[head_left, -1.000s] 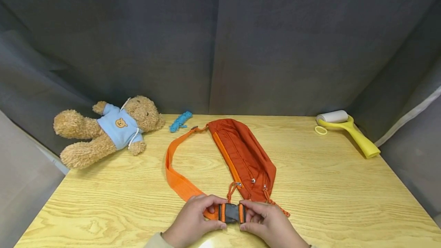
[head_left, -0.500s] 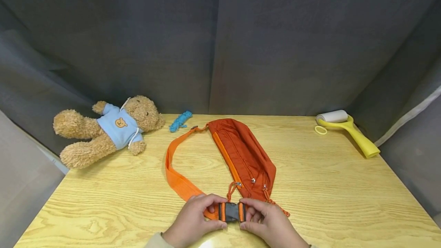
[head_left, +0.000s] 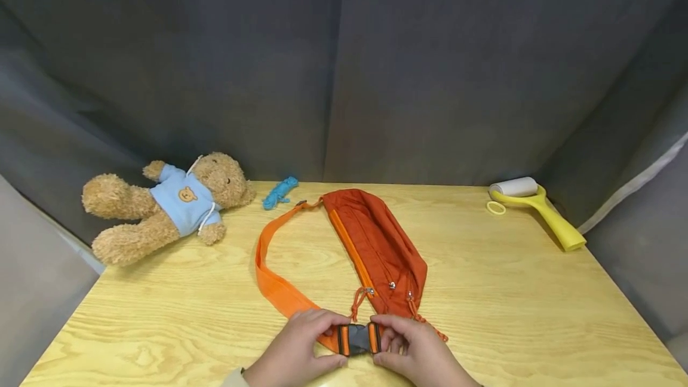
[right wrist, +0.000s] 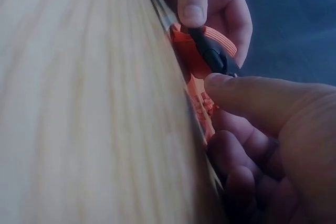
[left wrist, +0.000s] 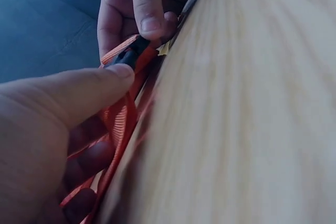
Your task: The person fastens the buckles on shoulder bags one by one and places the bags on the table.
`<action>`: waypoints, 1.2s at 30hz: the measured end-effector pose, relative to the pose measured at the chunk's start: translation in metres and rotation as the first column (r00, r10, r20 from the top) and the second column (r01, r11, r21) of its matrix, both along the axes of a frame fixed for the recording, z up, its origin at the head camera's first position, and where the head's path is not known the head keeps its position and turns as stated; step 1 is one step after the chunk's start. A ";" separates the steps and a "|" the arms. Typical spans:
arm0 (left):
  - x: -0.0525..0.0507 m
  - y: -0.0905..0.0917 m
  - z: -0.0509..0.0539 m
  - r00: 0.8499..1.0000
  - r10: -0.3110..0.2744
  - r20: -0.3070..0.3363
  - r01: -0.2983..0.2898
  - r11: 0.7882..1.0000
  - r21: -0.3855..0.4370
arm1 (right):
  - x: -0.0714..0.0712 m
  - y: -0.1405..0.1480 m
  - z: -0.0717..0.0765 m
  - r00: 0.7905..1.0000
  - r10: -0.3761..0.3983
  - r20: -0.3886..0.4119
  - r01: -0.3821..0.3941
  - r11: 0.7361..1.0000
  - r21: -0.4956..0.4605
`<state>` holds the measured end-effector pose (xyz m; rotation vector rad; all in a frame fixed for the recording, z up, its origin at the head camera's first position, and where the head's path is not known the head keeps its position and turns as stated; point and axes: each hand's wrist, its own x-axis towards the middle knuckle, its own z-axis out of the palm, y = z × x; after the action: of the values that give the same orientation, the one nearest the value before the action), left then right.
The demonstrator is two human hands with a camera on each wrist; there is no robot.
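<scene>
A dark grey side-release buckle (head_left: 359, 339) with orange webbing at both ends sits near the table's front edge, its halves joined. My left hand (head_left: 301, 345) pinches its left end between thumb and index finger. The right hand (head_left: 416, 348) pinches the other end the same way. In the left wrist view the buckle (left wrist: 131, 53) shows edge-on between both thumbs; the right wrist view shows the buckle (right wrist: 210, 51) likewise. A rust-red waist bag (head_left: 376, 243) lies flat beyond the hands, and its orange strap (head_left: 269, 255) loops left to the buckle.
A teddy bear (head_left: 188, 196) in a light blue top lies at the back left. Beside it is a blue cord bundle (head_left: 279, 193). At the back right rest a yellow slingshot-shaped handle (head_left: 553, 220), a white roll (head_left: 513, 187) and a yellow ring (head_left: 496, 208). Dark curtains (head_left: 430, 76) enclose the table.
The head view has shifted slightly, so everything sits a little lower and further left. Both hands keep their pinch on the buckle, with no clear movement of it.
</scene>
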<state>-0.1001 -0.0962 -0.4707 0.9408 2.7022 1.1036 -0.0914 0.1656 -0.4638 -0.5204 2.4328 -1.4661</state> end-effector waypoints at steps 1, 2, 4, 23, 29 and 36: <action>0.001 0.000 0.001 1.000 -0.009 -0.008 0.009 1.000 -0.012 | 0.001 0.001 0.000 1.000 0.008 -0.014 -0.008 1.000 0.003; 0.001 -0.001 0.001 1.000 -0.016 -0.015 0.015 1.000 -0.025 | 0.001 0.001 0.000 1.000 0.015 -0.026 -0.015 1.000 0.004; 0.002 -0.001 0.003 0.999 -0.021 -0.025 0.020 0.999 -0.046 | 0.002 0.002 0.000 0.997 0.026 -0.066 -0.026 1.000 0.006; 0.004 -0.018 0.012 0.968 -0.041 -0.249 0.013 0.994 -0.112 | 0.014 0.014 0.009 0.842 -0.123 -0.525 0.198 0.976 0.089; 0.004 -0.023 0.016 0.958 -0.030 -0.284 -0.023 0.983 -0.181 | 0.015 0.022 0.015 0.800 -0.115 -0.589 0.299 0.927 0.226; 0.003 -0.029 0.018 0.927 -0.011 -0.376 -0.082 0.970 -0.230 | 0.017 0.030 0.021 0.820 -0.108 -0.562 0.335 0.886 0.319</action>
<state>-0.0972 -0.1249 -0.4525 1.1651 3.0715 0.6233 -0.0746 0.1959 -0.4426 -0.6194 3.2328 -0.9031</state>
